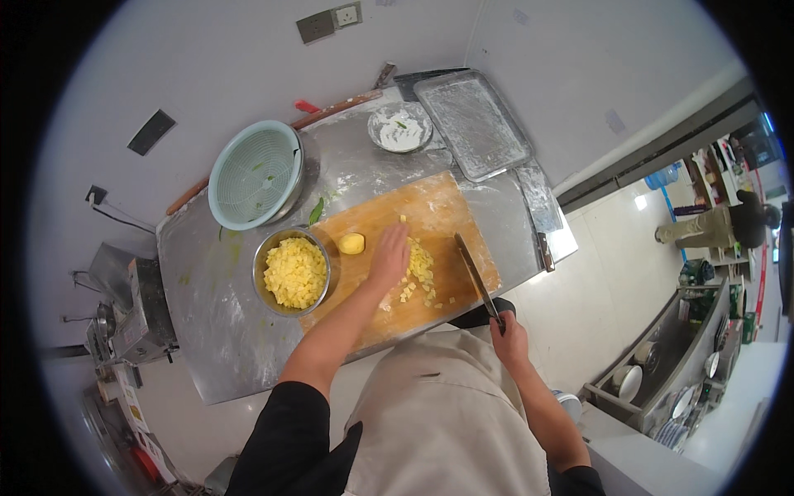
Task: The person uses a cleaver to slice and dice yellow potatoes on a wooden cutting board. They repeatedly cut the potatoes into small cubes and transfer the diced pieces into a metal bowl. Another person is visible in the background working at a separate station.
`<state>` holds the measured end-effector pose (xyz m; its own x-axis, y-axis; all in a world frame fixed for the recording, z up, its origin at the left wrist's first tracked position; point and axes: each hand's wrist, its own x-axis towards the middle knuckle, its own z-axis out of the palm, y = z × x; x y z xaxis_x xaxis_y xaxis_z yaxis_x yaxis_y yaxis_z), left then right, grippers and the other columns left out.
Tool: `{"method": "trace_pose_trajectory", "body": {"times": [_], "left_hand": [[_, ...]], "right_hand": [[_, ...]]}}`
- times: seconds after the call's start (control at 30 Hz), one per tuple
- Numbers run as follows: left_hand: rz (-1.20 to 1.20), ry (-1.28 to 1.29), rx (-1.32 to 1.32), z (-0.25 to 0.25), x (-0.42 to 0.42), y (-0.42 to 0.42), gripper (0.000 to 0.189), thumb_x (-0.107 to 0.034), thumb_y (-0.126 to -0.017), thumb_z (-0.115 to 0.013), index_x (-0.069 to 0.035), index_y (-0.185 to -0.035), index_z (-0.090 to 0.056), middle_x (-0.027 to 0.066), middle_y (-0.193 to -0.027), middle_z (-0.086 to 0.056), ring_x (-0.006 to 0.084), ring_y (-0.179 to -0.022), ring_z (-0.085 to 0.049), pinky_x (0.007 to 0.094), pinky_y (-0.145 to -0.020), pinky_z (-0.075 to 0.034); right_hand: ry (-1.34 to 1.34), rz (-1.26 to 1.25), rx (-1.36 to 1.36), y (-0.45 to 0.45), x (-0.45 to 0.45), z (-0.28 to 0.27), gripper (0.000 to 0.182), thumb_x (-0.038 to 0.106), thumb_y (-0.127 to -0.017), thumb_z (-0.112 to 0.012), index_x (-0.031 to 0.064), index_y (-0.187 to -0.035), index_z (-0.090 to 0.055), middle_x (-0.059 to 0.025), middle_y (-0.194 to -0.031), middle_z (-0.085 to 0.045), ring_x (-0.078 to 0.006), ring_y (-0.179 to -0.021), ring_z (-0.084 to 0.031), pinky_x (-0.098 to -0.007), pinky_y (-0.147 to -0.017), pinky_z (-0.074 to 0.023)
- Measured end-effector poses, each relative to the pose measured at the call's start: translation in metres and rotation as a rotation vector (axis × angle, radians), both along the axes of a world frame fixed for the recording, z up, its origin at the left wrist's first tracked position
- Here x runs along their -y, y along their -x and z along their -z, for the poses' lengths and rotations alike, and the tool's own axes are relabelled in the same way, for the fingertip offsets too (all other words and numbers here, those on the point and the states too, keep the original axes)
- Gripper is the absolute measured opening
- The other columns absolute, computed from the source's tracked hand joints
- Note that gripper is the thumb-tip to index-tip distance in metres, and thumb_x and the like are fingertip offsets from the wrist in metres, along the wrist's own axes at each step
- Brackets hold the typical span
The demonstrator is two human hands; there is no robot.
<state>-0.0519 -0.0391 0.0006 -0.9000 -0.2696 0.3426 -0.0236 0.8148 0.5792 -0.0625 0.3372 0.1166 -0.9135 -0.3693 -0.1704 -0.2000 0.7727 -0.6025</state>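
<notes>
My left hand (391,255) is low over the wooden cutting board (384,214), at the left edge of a pile of diced yellow potato (422,263). Its fingertips point away from me, and whatever lies under the palm is hidden. In my right hand (511,340) is the handle of a kitchen knife (474,270), its blade slanting over the board's right side. A whole peeled potato (352,243) rests on the board left of my left hand. Beside the board's left edge stands a metal bowl (256,273) heaped with yellow dice (295,273).
A pale green colander (248,177) sits at the back left of the steel table (211,322). Behind the board are a bowl of white powder (400,127) and a metal tray (474,124). Another knife's wooden handle (546,252) lies at the right edge. A person (726,223) stands far right.
</notes>
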Motion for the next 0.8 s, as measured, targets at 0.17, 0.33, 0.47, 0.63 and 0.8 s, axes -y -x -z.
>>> {"method": "trace_pose_trajectory", "body": {"times": [0.17, 0.33, 0.47, 0.63, 0.8], "left_hand": [[-0.049, -0.044, 0.083, 0.001, 0.013, 0.023, 0.046, -0.015, -0.105, -0.057, 0.007, -0.145, -0.056, 0.0248, -0.155, -0.054, 0.0422, -0.148, -0.046, 0.0518, -0.127, -0.035], [0.159, -0.004, 0.122, -0.016, -0.012, -0.021, 0.044, -0.013, -0.105, -0.055, 0.007, -0.144, -0.057, 0.0246, -0.156, -0.053, 0.0419, -0.149, -0.045, 0.0517, -0.127, -0.035], [0.041, -0.109, 0.094, -0.022, -0.017, -0.06, 0.044, -0.01, -0.104, -0.055, 0.007, -0.145, -0.056, 0.0242, -0.157, -0.052, 0.0422, -0.151, -0.043, 0.0528, -0.128, -0.033], [-0.166, -0.187, 0.054, -0.013, -0.015, -0.081, 0.045, -0.009, -0.104, -0.056, 0.006, -0.146, -0.055, 0.0243, -0.157, -0.051, 0.0426, -0.152, -0.042, 0.0533, -0.128, -0.033], [-0.141, -0.195, 0.03, -0.004, -0.012, -0.03, 0.043, -0.012, -0.104, -0.058, 0.004, -0.144, -0.057, 0.0231, -0.156, -0.053, 0.0409, -0.152, -0.042, 0.0522, -0.128, -0.033]], "right_hand": [[0.035, -0.017, -0.006, -0.006, 0.006, 0.0, 0.022, 0.022, -0.101, -0.071, 0.0048, -0.108, -0.061, -0.0213, -0.085, -0.072, -0.0444, -0.079, -0.071, -0.0531, -0.068, -0.0548], [0.037, -0.059, -0.018, -0.027, 0.019, 0.007, 0.021, 0.021, -0.101, -0.07, 0.0043, -0.111, -0.061, -0.0209, -0.086, -0.072, -0.0433, -0.08, -0.071, -0.0525, -0.069, -0.0551], [0.085, -0.112, 0.017, -0.034, 0.04, 0.014, 0.021, 0.02, -0.101, -0.069, 0.0048, -0.113, -0.063, -0.0209, -0.091, -0.073, -0.0425, -0.08, -0.071, -0.0517, -0.068, -0.0548], [0.333, 0.098, 0.339, -0.025, 0.006, 0.041, 0.01, 0.01, -0.105, -0.061, 0.0017, -0.108, -0.057, -0.0119, -0.077, -0.066, -0.0212, -0.063, -0.065, -0.039, -0.056, -0.0515], [0.575, 0.361, 0.845, -0.012, -0.03, 0.075, 0.002, 0.006, -0.106, -0.055, 0.0049, -0.107, -0.054, -0.0081, -0.082, -0.064, -0.0196, -0.066, -0.064, -0.0362, -0.061, -0.0546]]}}
